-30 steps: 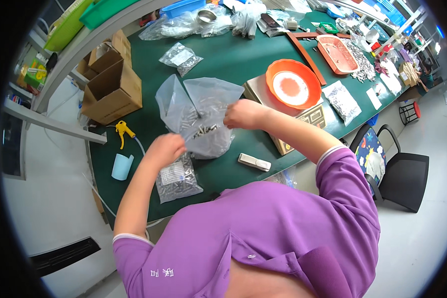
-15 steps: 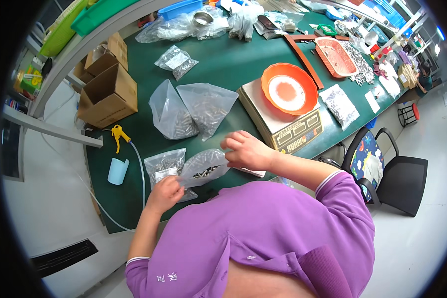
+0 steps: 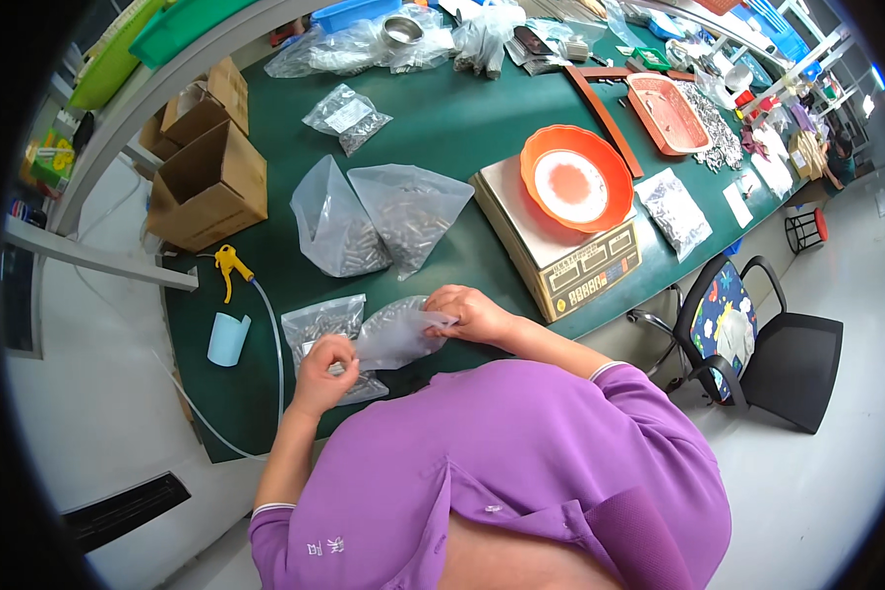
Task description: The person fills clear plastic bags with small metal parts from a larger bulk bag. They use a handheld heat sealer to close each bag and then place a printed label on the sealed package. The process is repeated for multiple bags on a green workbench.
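L hand [image 3: 327, 374] & R hand [image 3: 470, 314] pinching opp. ends of clr plastic bag [image 3: 398, 344]

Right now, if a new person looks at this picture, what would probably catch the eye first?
Probably the bright orange bowl on the scale, right of the middle of the green table, and the purple shirt filling the lower middle. Next, near the front edge, the right hand holds a clear plastic bag, with the left hand at its left end. The yellow spray gun stands out at the table's left side.
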A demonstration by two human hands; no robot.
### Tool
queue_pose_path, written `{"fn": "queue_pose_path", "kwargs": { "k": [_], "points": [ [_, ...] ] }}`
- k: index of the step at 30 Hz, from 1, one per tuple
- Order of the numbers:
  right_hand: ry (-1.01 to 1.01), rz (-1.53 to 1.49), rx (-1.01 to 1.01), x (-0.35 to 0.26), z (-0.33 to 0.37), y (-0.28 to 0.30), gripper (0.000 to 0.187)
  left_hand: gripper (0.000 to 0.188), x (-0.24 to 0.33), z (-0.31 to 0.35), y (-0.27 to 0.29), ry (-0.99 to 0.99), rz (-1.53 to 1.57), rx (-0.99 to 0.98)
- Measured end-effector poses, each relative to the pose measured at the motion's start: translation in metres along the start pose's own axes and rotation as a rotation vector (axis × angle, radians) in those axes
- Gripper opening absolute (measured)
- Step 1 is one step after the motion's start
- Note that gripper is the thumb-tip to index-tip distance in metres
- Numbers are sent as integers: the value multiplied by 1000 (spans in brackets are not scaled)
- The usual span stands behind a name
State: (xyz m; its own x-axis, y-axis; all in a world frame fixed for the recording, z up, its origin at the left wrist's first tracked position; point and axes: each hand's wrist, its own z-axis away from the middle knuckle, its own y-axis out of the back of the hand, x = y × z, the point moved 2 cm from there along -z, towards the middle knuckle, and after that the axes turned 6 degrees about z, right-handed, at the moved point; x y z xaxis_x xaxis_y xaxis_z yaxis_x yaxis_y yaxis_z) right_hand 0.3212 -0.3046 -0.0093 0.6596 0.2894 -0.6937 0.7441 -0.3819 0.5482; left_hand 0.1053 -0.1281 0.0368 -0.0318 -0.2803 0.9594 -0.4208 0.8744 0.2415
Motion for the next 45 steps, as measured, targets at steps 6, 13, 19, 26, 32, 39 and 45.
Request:
{"fn": "queue_pose_path", "kwargs": {
  "k": [6, 13, 19, 26, 32, 39, 45],
  "points": [
    [-167, 159, 89, 9, 7, -11, 17, 32, -26, -12, -22, -58, -149, -71],
    [74, 79, 3, -6, -20, 18, 17, 23, -51, -12, -12, 87, -220, -203],
    [47, 115, -227, 17, 0, 4, 16, 22, -43, -6, -16, 8, -257, -215],
    [-618, -160, -274, -5, 54, -23, 20, 25, -82, 65, -36, 598, -108, 79],
    [-1024, -269, -60, 12, 56, -38, 28, 23, -95, 60, -55, 587, 204, 618],
    [-707, 159, 76, -13, 36, -31, 22, 20, -88, 45, -68, 331, -266, 696],
    [-854, -27, 141, -24, 39, -28, 25, 25, -76, 59, -65, 336, -246, 725]
  ]
}}
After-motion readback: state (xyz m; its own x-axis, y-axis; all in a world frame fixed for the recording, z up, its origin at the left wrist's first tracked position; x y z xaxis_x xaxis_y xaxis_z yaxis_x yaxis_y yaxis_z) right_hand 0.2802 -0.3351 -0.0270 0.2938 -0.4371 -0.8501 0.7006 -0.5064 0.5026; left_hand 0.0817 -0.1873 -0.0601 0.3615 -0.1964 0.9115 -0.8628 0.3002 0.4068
